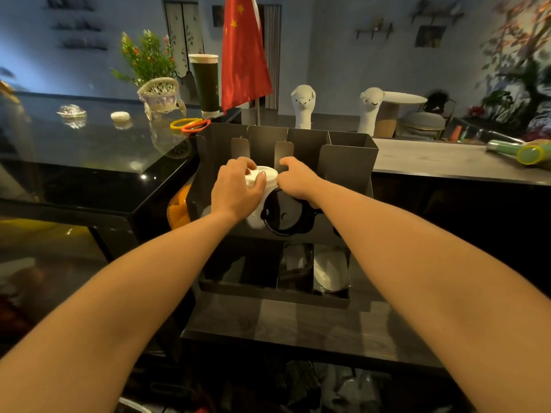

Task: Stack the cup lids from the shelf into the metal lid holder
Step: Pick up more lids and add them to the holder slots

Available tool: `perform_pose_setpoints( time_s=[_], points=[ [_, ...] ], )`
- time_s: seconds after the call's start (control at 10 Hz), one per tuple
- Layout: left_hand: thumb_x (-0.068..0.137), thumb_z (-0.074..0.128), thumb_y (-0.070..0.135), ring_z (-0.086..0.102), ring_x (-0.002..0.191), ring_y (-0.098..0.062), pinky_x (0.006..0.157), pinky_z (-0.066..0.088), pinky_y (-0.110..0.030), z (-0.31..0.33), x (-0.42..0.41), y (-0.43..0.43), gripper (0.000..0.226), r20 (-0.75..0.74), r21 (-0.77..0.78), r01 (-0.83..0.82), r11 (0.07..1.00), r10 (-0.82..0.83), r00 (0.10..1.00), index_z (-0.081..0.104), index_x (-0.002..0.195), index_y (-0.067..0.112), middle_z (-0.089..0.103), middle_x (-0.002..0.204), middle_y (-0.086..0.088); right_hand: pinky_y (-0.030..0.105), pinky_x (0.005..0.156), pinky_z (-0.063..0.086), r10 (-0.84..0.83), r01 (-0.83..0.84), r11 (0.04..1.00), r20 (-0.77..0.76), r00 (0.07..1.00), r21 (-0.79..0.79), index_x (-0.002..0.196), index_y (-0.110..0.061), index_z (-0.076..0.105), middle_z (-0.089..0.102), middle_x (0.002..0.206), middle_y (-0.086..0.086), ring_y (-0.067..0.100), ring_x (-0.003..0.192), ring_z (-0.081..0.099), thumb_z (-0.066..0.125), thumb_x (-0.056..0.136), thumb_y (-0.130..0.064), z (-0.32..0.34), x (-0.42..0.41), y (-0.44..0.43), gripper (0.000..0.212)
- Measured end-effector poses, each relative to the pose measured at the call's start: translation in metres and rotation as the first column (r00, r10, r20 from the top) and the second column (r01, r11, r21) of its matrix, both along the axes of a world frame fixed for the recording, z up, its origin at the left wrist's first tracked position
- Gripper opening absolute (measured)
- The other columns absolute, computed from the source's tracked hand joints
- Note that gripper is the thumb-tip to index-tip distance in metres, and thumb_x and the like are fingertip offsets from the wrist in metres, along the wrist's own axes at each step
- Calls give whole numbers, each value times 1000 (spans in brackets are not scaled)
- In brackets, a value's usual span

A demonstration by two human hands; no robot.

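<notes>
My left hand (238, 192) wraps round the white lid stack (255, 219), its long axis leaning away into the left slot of the metal lid holder (346, 165). My right hand (298, 180) is touching just beside it, fingers curled, grip unclear.

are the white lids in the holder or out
In: the white lids sit inside the holder beside the black lids, left hand gripping their top.

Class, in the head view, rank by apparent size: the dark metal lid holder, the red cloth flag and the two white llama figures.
Largest: dark metal lid holder, though nearest the camera.
Next: red cloth flag.
Smallest: left white llama figure and right white llama figure look alike, unranked.
</notes>
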State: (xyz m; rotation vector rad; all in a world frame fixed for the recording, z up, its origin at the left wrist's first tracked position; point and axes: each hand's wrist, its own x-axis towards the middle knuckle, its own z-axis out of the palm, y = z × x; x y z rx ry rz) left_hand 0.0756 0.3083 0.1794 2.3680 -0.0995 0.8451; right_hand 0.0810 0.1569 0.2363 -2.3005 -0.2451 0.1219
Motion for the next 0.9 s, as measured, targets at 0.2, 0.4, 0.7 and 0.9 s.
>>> perform_pose_setpoints(
  time_s=[0.2,0.4,0.7,0.9],
  points=[
    [99,51,46,60,88,-8,76,54,-26,-4,-33,-18,21,14,-100,283,954,-283,959,55,108,27,60,98,9,32,93,43,-189,180,931,-3,982,318,138,-17,51,53,134,5,22,120,49,43,99,-8,-7,-7,-19,41],
    [81,71,60,49,106,-5,87,44,-20,-10,-53,-42,72,-40,20,348,937,-347,937,50,136,19,57,127,3,27,85,42,-304,323,845,-115,946,426,137,-11,55,55,138,9,26,126,53,39,103,-12,-13,-17,-41,38],
    [76,74,63,57,107,-16,88,52,-25,-10,-52,-62,79,-9,192,352,916,-357,934,56,134,13,60,123,-2,34,79,53,-381,358,836,-30,924,417,110,-12,68,68,104,6,26,99,63,52,98,-27,-35,-21,-68,25],
    [78,67,68,58,100,-19,80,42,-26,6,-26,-60,69,27,322,159,933,-177,984,63,123,15,64,116,-3,26,64,44,-276,245,960,327,904,133,98,-21,66,64,84,-7,8,78,58,54,98,-38,-36,-12,-81,21]
  ],
)
